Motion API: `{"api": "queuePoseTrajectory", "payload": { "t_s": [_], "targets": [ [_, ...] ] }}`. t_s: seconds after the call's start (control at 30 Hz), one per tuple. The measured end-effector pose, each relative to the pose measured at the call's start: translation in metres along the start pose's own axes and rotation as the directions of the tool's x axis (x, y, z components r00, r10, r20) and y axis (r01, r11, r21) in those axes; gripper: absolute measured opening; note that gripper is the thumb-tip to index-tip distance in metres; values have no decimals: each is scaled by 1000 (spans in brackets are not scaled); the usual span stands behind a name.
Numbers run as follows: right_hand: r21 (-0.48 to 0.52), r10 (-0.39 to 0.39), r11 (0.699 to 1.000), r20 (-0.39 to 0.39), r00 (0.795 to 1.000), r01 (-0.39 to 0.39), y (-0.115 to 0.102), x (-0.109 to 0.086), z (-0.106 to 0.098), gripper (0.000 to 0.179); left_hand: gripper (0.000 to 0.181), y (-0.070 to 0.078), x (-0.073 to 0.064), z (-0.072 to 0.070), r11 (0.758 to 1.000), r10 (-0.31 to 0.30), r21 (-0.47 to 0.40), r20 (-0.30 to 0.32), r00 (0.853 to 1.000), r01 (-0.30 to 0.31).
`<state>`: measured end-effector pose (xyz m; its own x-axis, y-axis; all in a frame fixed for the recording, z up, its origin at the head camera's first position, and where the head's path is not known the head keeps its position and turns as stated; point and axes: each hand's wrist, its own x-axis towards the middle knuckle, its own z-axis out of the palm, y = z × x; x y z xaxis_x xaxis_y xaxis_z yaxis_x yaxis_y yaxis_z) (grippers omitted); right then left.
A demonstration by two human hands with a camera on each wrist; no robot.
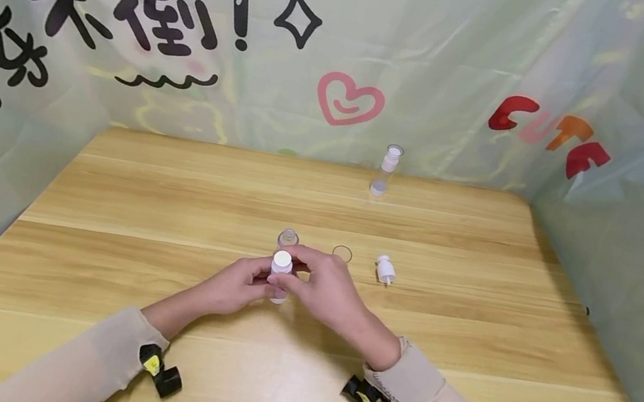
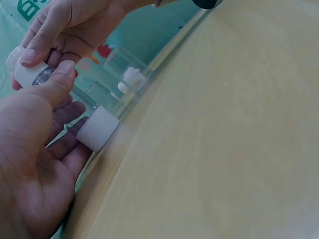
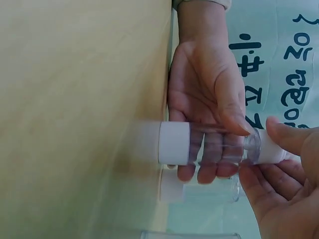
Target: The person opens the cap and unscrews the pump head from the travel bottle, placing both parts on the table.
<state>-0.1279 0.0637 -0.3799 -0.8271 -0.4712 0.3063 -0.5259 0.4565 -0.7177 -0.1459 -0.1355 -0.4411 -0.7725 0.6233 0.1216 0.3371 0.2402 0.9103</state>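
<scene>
A small clear bottle with a white base stands upright at the middle of the table, its base right at the tabletop. My left hand holds the clear body, thumb on one side and fingers behind. At the top, my right hand pinches the white pump top between thumb and fingers. The top sits on the bottle's mouth. Just behind the held bottle is a second clear bottle, partly hidden by the hands.
Right of the hands stands a clear cylindrical cap, showing mostly as a ring. A loose white pump head lies farther right. An assembled bottle stands near the back edge. Printed cloth encloses the wooden table at the back and sides.
</scene>
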Motion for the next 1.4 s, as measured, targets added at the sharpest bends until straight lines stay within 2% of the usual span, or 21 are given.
{"api": "queuePoseTrajectory", "payload": {
  "t_s": [0.2,0.33,0.5,0.6,0.83,0.97,1.07,1.27,1.4],
  "targets": [
    [16,-28,1000,27,999,27,3,1,-4,27,44,0,0,-1,1000,14,5,7,1000,-14],
    [14,-43,999,73,996,42,5,3,-6,29,43,1,0,-1,1000,7,13,4,1000,-7],
    [72,29,997,155,987,-41,7,4,-14,42,42,2,-1,-1,1000,-15,7,1,1000,15],
    [94,56,993,178,983,-74,9,5,-18,41,47,2,-1,-2,999,-32,7,-3,999,32],
    [58,-2,998,215,977,-10,14,8,-25,37,46,1,-1,-2,999,-44,13,0,999,44],
    [75,-6,997,240,971,-12,16,8,-29,44,45,1,-1,-2,999,-42,6,11,999,42],
    [80,-4,997,231,973,-15,14,7,-29,49,41,0,-1,-1,999,-29,12,11,1000,29],
    [35,12,999,161,987,-18,9,5,-18,56,41,-1,-1,-2,1000,-16,10,17,1000,16],
    [65,6,998,100,995,-12,7,4,-8,55,43,-1,-1,-3,1000,-10,7,28,1000,10]
  ]
}}
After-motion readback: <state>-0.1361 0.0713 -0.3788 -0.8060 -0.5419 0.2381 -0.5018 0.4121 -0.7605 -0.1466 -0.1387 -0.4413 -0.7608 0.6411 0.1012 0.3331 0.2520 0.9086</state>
